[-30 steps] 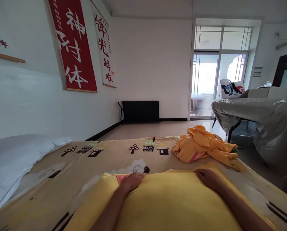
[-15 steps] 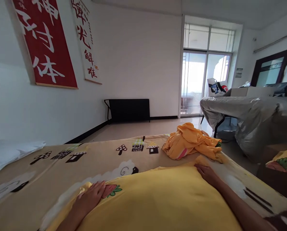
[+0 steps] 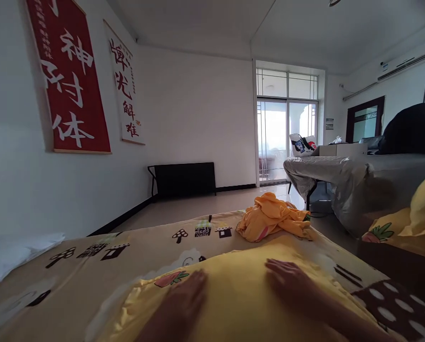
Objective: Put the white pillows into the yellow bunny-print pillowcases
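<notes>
A plump yellow pillow (image 3: 234, 285) with a ruffled edge and a strawberry print at its far left corner lies in front of me. My left hand (image 3: 188, 294) is on its left half with fingers stretched forward, blurred by motion. My right hand (image 3: 287, 280) lies flat over the right half, fingers extended and pointing left. Neither hand grips anything. Just beyond the pillow's far right corner sits a crumpled orange cloth (image 3: 269, 216) on the patterned bed sheet (image 3: 144, 256).
Something white and cloth-like (image 3: 16, 256) lies at the left edge. Beside the bed on the right is more yellow fabric (image 3: 398, 228). Further off stand a plastic-covered table (image 3: 319, 166) with boxes and bags on it, and a black panel (image 3: 184, 179) against the wall.
Both hands have moved inward from the pillow's left and right edges onto its top. The pillow's ruffled sides now show. The view has tilted up and turned slightly right.
</notes>
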`<state>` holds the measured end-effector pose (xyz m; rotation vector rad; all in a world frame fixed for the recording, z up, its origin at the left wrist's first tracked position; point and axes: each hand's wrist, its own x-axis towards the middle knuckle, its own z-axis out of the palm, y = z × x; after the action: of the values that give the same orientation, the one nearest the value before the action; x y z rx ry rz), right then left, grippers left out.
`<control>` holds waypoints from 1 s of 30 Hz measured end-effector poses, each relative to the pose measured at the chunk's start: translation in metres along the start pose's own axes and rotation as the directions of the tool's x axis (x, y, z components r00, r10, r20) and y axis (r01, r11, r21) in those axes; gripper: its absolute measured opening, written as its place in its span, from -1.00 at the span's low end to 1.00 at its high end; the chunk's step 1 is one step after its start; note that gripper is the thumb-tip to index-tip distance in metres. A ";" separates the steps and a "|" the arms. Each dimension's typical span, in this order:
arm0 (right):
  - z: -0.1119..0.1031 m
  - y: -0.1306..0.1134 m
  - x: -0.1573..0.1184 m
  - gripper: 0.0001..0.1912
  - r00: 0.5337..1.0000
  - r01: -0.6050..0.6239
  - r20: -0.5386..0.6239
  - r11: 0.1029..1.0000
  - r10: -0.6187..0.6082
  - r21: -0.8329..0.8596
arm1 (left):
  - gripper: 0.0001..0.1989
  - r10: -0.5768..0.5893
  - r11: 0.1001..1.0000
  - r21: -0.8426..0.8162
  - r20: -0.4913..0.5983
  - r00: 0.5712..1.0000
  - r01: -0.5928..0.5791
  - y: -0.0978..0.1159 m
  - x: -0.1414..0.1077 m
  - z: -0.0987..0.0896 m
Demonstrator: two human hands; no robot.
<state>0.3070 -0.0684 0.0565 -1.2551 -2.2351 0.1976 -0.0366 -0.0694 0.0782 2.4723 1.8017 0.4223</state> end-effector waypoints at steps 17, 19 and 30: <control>0.017 0.089 -0.099 -0.42 0.964 -0.262 0.026 0.961 0.265 -0.089 | -0.42 -0.268 0.949 0.184 0.032 0.963 0.257 -0.062 -0.092 0.074; 0.014 0.104 -0.120 -0.41 0.953 -0.303 0.000 0.949 0.304 -0.090 | -0.41 -0.289 0.932 0.236 0.026 0.957 0.275 -0.058 -0.105 0.065; -0.018 0.128 -0.179 -0.39 0.948 -0.317 0.006 0.942 0.319 -0.114 | -0.46 -0.279 0.868 0.383 -0.154 0.948 0.318 -0.080 -0.177 0.060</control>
<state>0.4836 -0.1478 -0.0496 -1.6819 -2.0753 0.2124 -0.1455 -0.2034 -0.0284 2.3641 2.4841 0.1578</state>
